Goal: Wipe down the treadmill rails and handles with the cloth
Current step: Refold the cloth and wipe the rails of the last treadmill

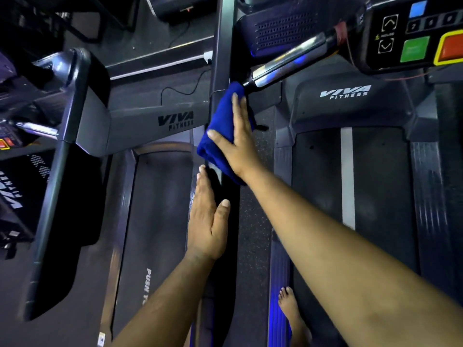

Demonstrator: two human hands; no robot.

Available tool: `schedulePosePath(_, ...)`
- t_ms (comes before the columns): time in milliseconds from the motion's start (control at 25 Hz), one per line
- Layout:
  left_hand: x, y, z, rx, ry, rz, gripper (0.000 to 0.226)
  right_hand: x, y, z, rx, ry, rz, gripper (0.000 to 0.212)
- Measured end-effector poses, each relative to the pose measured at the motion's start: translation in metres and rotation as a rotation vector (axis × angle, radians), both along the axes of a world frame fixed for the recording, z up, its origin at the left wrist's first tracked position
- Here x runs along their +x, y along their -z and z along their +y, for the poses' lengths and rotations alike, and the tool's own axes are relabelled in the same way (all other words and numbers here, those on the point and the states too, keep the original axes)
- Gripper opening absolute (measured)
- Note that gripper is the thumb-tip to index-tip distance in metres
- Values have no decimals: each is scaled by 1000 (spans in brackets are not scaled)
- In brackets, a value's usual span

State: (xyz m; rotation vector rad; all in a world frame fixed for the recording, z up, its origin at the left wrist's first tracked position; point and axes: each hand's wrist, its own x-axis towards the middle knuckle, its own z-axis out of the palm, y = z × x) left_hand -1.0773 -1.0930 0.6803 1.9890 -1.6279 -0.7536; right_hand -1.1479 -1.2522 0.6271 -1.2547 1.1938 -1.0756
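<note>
Right hand [240,144] presses blue cloth [220,136] flat against the treadmill rail [221,46] at frame centre.

Right fingers [236,108] lie straight on the cloth, released, not curled round it. The cloth sits just below the chrome handle [288,63] that runs toward the console [413,33], upper right. Left hand [206,221], fingers straight and released, rests on the same rail lower in the frame, just below the cloth.
</note>
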Motion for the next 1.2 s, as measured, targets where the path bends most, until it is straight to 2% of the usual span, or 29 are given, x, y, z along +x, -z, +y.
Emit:
schedulePosePath(120,4,2,0,27,-55,48,76,7,4,85,135,8,-173,80)
schedulePosePath(160,5,1,0,26,-60,62,75,7,2,86,152,18,-201,81)
schedulePosePath(320,4,2,-4,-23,-11,81,68,10,-3,-12,319,125,-211,109)
schedulePosePath(360,3,1,-4,-20,-10,82,68,10,1,-22,354,144,-232,111)
schedulePosePath(400,3,1,-4,-17,-15,81,68,10,2,-14,374,151,-223,106)
schedulePosePath(480,3,1,-2,-19,-28,72,69,7,-2,33,265,154,-167,87)
schedulePosePath(560,4,0,-2,-19,-32,64,71,5,-9,64,84,92,-26,73)
schedulePosePath(600,5,-1,-4,-21,-31,62,71,7,-12,55,-13,59,65,70)
schedulePosePath(720,3,-1,-6,-25,-33,70,70,16,-30,-19,-208,-39,504,68)
schedulePosePath(760,2,-1,-6,-23,-34,73,69,16,-32,-36,-222,-50,567,67)
schedulePosePath(800,1,-2,-5,-21,-35,75,69,14,-30,-38,-231,-38,545,65)
schedulePosePath(920,2,-2,-2,-25,-36,57,73,4,-9,30,-202,-17,191,61)
schedulePosePath(1000,4,-1,-4,-23,-34,51,74,0,2,62,-148,-39,11,66)
schedulePosePath(1160,4,2,-6,-48,-20,76,71,6,-5,-11,203,72,-139,103)
schedulePosePath(1200,4,3,-7,-47,-13,84,70,4,-3,-20,245,95,-148,103)
